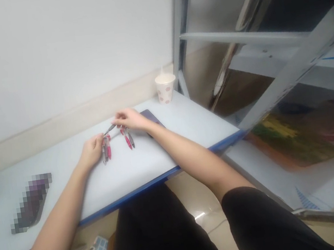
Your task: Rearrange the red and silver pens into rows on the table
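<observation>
My right hand (132,119) pinches a slim grey pen (110,128), tilted, its lower end pointing toward my left fingertips. My left hand (91,151) rests on the table with its fingers closed at the upper ends of a small bunch of pens (106,151), grey and pink ones side by side. How firmly the left fingers grip them is partly hidden. Just below my right hand lie a pink pen (127,139) and a dark grey pen (131,140), close together on the white tabletop.
A dark flat object (152,116) lies partly behind my right forearm. A paper cup (166,88) stands at the back near the wall. On the left is a pixelated dark object (32,204). A metal frame (244,37) rises at right; a power strip (100,247) is below.
</observation>
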Demonstrator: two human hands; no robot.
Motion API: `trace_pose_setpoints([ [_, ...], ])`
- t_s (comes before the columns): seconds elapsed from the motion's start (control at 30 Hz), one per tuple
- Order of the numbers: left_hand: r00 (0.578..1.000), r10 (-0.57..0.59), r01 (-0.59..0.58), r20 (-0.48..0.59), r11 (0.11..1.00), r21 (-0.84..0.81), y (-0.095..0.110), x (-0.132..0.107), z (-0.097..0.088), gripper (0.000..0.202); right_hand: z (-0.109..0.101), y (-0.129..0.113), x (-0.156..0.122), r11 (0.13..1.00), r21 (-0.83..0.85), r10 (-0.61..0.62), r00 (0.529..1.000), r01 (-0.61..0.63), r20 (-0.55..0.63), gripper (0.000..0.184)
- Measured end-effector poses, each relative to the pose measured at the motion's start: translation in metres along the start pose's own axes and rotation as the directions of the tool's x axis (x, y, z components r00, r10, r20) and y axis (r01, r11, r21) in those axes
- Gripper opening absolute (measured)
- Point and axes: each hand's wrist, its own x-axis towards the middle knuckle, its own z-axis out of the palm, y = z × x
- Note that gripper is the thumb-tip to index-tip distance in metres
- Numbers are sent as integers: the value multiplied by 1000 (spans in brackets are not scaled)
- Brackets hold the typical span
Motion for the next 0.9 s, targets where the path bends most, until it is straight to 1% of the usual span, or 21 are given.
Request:
trace_pose_setpoints([
  [0.07,1000,5,-5,-6,1000,-18,0,0,1,47,2,3,3,999,51,2,1000,0,-30,18],
  [0.13,1000,-8,7,-14,998,-65,-1,0,2,51,3,6,6,990,140,-5,998,14,-64,13],
  [0.23,998,-57,58,10,977,-205,-4,1,4,58,6,11,11,959,276,-44,996,64,-80,13],
  [0.27,996,-79,87,40,960,-264,-5,2,4,61,8,13,13,949,301,-68,994,91,-85,14],
  [0.33,985,-109,154,136,909,-387,-8,3,3,65,10,15,14,937,315,-125,987,150,-99,16],
  [0.43,953,-106,251,283,800,-546,-13,4,-4,70,13,15,13,918,329,-199,974,223,-106,19],
  [0.5,932,-102,303,347,745,-595,-17,5,-10,72,13,14,12,900,364,-215,971,239,-106,22],
  [0.53,926,-109,321,361,732,-601,-19,5,-13,72,12,13,11,894,380,-210,972,236,-108,25],
  [0.6,930,-135,326,342,733,-597,-21,6,-16,70,10,14,12,894,389,-188,974,223,-125,33],
  [0.67,952,-156,286,264,762,-581,-23,6,-17,66,8,16,14,905,363,-168,971,220,-169,37],
  [0.73,971,-164,235,176,802,-550,-23,7,-15,62,7,19,16,921,315,-156,959,227,-236,36],
  [0.8,980,-165,199,112,836,-512,-21,6,-13,56,6,23,18,934,272,-146,943,231,-300,35],
  [0.9,982,-171,185,74,854,-487,-17,5,-10,53,4,29,21,944,240,-128,921,227,-368,33],
])
